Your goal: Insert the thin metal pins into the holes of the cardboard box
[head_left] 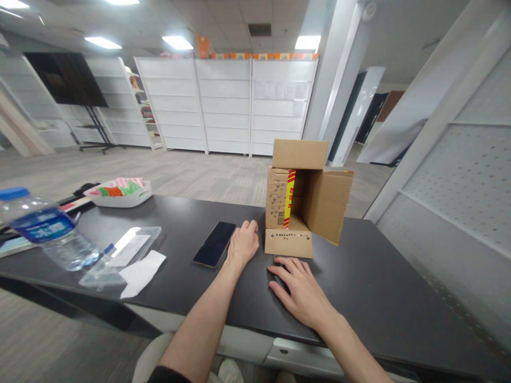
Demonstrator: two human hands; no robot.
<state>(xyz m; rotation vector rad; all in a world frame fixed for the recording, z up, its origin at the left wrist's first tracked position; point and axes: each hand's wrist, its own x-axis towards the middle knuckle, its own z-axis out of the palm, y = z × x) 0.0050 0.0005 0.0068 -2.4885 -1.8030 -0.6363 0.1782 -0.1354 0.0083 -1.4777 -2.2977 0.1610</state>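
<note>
My left hand (244, 246) rests on the dark table just right of a black smartphone (215, 244), its fingers curled closed. Whatever they may hold is hidden from me. Nearer to me, my right hand (298, 287) lies low over the tabletop with its fingers apart and the thumb spread. Its fingertips cover most of a small dark object with fine light stripes (276, 262), whose kind I cannot tell. Right behind that hand stands an open cardboard box (278, 199), its mouth towards me. Its flaps are folded out, and yellow-and-red tape runs down the left edge of the opening.
To the left are a water bottle (48, 229) with a blue cap, a clear plastic case (138, 247), a white paper piece (142, 274) and a white basket (120, 198) of colourful packets. A perforated panel (459, 213) borders the table's right side.
</note>
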